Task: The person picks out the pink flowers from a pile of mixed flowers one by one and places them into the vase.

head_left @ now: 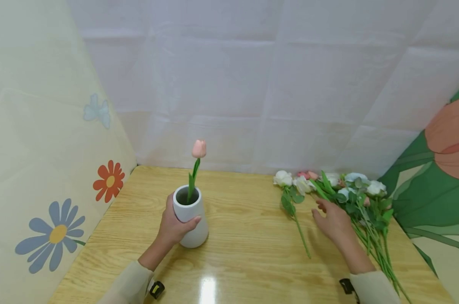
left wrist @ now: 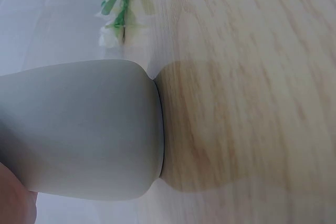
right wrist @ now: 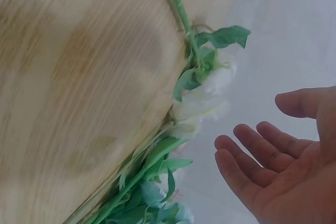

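Note:
A white vase (head_left: 194, 228) stands upright on the left part of the table, and my left hand (head_left: 175, 223) grips it around the side, thumb across its front. One pink tulip (head_left: 199, 149) rises from the vase mouth on a green leafy stem. In the left wrist view the vase (left wrist: 89, 129) shows its lower body and base on the wood. My right hand (head_left: 333, 221) hovers by the flower pile with fingers loosely spread and nothing between them. Nearest to it lie a white rose (head_left: 282, 178) with a long green stem and the bunch's green leaves (head_left: 327, 185).
Several artificial flowers (head_left: 354, 190), white, pale blue and pink, lie heaped at the table's right, stems toward the front. The wooden table (head_left: 244, 236) meets a white cloth backdrop (head_left: 221, 84) behind. Flower-printed panels (head_left: 35, 147) border both sides.

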`<state>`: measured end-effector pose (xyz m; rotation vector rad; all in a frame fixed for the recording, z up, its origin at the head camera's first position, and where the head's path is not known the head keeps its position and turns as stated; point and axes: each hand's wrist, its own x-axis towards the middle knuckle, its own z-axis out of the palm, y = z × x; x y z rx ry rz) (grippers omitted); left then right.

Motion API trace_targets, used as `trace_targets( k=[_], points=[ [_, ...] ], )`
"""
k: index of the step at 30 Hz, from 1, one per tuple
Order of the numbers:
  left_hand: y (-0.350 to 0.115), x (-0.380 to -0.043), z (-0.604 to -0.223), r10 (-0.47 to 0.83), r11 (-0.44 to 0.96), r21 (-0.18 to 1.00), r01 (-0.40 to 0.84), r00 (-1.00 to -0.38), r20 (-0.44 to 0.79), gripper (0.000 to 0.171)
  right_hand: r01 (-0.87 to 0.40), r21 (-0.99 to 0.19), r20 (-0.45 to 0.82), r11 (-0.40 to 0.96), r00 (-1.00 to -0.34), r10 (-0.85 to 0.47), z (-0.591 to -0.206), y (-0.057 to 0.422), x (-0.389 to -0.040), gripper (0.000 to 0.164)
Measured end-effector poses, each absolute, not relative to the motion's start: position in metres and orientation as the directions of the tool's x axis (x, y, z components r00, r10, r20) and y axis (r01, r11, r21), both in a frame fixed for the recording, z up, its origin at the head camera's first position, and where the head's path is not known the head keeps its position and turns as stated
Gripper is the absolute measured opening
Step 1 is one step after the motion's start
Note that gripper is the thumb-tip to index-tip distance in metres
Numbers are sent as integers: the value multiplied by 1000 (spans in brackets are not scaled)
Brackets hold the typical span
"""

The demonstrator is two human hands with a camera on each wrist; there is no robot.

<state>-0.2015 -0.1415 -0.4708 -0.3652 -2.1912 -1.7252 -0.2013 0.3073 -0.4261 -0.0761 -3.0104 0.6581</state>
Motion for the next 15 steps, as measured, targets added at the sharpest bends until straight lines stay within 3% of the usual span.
trace_targets(
  k=[15],
  points=[
    [-142,-202,-472,11,230,884,408,-909,417,89,63,-386,-23,920,-998,59,-434,335,-199,55]
  ],
)
